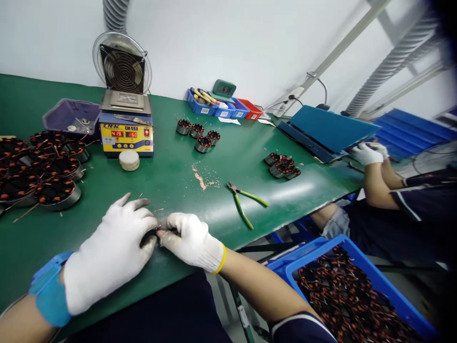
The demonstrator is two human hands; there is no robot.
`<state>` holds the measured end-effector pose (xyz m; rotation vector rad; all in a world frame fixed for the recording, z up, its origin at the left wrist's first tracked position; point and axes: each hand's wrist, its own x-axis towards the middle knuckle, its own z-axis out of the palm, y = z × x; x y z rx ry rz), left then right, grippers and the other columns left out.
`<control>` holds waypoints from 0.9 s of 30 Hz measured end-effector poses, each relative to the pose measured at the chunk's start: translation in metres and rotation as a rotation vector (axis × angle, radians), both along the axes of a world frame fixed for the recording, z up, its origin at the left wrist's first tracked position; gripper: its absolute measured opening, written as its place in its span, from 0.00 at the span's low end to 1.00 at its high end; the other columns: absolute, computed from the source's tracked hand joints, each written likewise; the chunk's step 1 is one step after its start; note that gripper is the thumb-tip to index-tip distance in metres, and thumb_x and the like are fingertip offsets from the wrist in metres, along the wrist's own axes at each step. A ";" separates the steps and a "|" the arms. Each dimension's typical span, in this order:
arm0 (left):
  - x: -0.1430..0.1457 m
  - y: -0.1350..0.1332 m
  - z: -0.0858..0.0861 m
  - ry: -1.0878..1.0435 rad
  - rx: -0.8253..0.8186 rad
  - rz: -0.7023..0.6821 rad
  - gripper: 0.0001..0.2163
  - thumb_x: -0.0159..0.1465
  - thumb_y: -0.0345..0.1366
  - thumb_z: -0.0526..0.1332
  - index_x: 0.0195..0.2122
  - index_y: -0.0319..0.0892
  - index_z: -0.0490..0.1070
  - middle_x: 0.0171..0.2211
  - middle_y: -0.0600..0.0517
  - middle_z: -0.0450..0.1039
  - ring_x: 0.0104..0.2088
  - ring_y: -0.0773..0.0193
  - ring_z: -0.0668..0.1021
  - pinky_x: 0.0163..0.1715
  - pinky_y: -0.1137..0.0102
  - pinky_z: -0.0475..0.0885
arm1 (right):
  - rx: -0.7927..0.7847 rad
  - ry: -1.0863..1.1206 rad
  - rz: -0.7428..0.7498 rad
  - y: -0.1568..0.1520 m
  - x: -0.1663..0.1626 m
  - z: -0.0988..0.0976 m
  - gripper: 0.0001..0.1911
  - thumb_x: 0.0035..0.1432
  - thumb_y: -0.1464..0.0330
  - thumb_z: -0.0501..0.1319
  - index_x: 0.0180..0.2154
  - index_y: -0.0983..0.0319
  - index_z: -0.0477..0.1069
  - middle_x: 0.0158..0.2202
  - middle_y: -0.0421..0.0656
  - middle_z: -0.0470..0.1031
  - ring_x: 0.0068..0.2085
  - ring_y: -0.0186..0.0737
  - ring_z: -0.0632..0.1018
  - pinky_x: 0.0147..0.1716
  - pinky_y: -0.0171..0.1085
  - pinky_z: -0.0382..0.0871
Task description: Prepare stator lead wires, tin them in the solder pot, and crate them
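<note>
My left hand (114, 252), in a white glove with a blue wrist strap, curls around a mostly hidden dark piece at the table's near edge. Thin copper wire ends poke out beside its fingers, like those on the motor stators (57, 190) grouped at the left. Pressed against the same piece, my right hand (191, 238) is closed, thumb and forefinger pinched together; the glove covers what exactly they grip. Diagonal cutters (246, 202) with green handles lie spread apart beyond my right hand. Copper clippings (200, 178) are scattered on the green table (171, 183).
A solder pot (126, 136) with a fan behind it stands at the back, a round white block (129, 160) before it. More stators (203, 143) sit mid-table and right (282, 166). A blue crate (296, 257) of stators is lower right. A co-worker's gloved hands (367, 153) are at the far right.
</note>
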<state>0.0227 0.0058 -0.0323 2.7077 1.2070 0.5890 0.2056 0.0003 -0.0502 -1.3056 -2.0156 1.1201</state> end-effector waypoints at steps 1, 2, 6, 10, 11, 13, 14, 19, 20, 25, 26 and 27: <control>0.000 0.001 -0.002 0.032 -0.013 0.005 0.08 0.60 0.33 0.55 0.33 0.45 0.74 0.35 0.50 0.75 0.49 0.49 0.72 0.58 0.43 0.58 | -0.041 0.051 -0.044 0.001 0.001 -0.002 0.04 0.58 0.73 0.63 0.30 0.62 0.73 0.27 0.36 0.73 0.30 0.33 0.73 0.28 0.29 0.64; 0.001 0.002 -0.004 0.043 -0.017 0.011 0.09 0.60 0.32 0.54 0.32 0.44 0.74 0.34 0.50 0.75 0.49 0.49 0.73 0.58 0.42 0.57 | -0.087 0.102 -0.085 0.002 0.002 -0.003 0.04 0.58 0.72 0.62 0.30 0.63 0.73 0.27 0.36 0.73 0.29 0.33 0.73 0.28 0.29 0.64; 0.005 0.006 -0.010 -0.005 -0.043 0.043 0.11 0.63 0.33 0.50 0.31 0.42 0.73 0.35 0.47 0.74 0.44 0.52 0.74 0.57 0.45 0.60 | -0.191 0.281 -0.170 0.002 0.002 -0.013 0.05 0.59 0.70 0.60 0.30 0.63 0.72 0.26 0.38 0.73 0.26 0.33 0.72 0.26 0.30 0.65; 0.005 0.006 -0.009 -0.032 -0.092 0.067 0.11 0.64 0.34 0.50 0.31 0.42 0.71 0.33 0.48 0.73 0.38 0.56 0.75 0.56 0.47 0.62 | -0.210 0.342 -0.194 0.000 0.001 -0.019 0.04 0.57 0.68 0.61 0.32 0.63 0.72 0.25 0.38 0.73 0.25 0.33 0.72 0.25 0.30 0.65; 0.005 0.005 -0.009 -0.042 -0.097 0.076 0.11 0.64 0.35 0.50 0.32 0.42 0.71 0.33 0.49 0.73 0.37 0.57 0.75 0.56 0.48 0.62 | -0.223 0.335 -0.195 -0.001 0.002 -0.019 0.04 0.57 0.69 0.61 0.32 0.63 0.73 0.25 0.38 0.73 0.25 0.33 0.72 0.25 0.30 0.65; 0.004 0.005 -0.011 -0.062 -0.102 0.092 0.12 0.65 0.36 0.50 0.32 0.42 0.71 0.33 0.50 0.74 0.37 0.57 0.75 0.57 0.49 0.61 | -0.246 0.322 -0.206 -0.004 0.002 -0.020 0.04 0.56 0.69 0.61 0.31 0.63 0.73 0.25 0.39 0.74 0.26 0.34 0.73 0.24 0.30 0.66; 0.003 0.005 -0.012 -0.070 -0.105 0.095 0.12 0.65 0.36 0.49 0.33 0.42 0.71 0.34 0.50 0.74 0.38 0.58 0.75 0.57 0.49 0.61 | -0.243 0.326 -0.227 -0.006 0.002 -0.021 0.04 0.55 0.69 0.61 0.32 0.63 0.73 0.26 0.39 0.74 0.27 0.35 0.74 0.25 0.31 0.67; 0.003 0.006 -0.015 -0.075 -0.131 0.097 0.12 0.65 0.36 0.49 0.34 0.42 0.72 0.34 0.51 0.74 0.38 0.58 0.74 0.58 0.51 0.60 | -0.009 0.347 -0.308 -0.014 0.000 -0.025 0.14 0.52 0.71 0.62 0.43 0.61 0.73 0.38 0.42 0.76 0.34 0.36 0.78 0.32 0.32 0.74; 0.003 0.006 -0.015 -0.076 -0.138 0.099 0.12 0.65 0.37 0.49 0.34 0.42 0.72 0.34 0.51 0.74 0.38 0.58 0.74 0.58 0.51 0.60 | 0.045 0.331 -0.290 -0.015 -0.001 -0.026 0.14 0.53 0.71 0.61 0.43 0.60 0.73 0.39 0.42 0.76 0.34 0.36 0.78 0.33 0.32 0.74; 0.003 0.006 -0.012 -0.084 -0.170 0.125 0.12 0.65 0.37 0.50 0.33 0.42 0.71 0.33 0.50 0.74 0.37 0.58 0.75 0.57 0.52 0.61 | 0.117 0.222 -0.257 -0.022 0.000 -0.027 0.13 0.54 0.71 0.61 0.43 0.59 0.75 0.39 0.40 0.76 0.34 0.36 0.78 0.34 0.32 0.73; 0.003 0.006 -0.011 -0.084 -0.167 0.130 0.12 0.65 0.37 0.50 0.32 0.42 0.71 0.33 0.50 0.74 0.37 0.58 0.74 0.57 0.52 0.61 | 0.106 0.203 -0.249 -0.023 0.001 -0.028 0.12 0.55 0.70 0.61 0.43 0.59 0.75 0.38 0.40 0.76 0.33 0.36 0.78 0.33 0.32 0.73; 0.003 0.006 -0.011 -0.082 -0.164 0.133 0.12 0.64 0.37 0.50 0.32 0.42 0.71 0.33 0.50 0.74 0.37 0.58 0.74 0.57 0.52 0.62 | 0.110 0.188 -0.235 -0.024 0.003 -0.028 0.12 0.55 0.69 0.61 0.43 0.59 0.74 0.37 0.40 0.76 0.32 0.35 0.78 0.32 0.32 0.73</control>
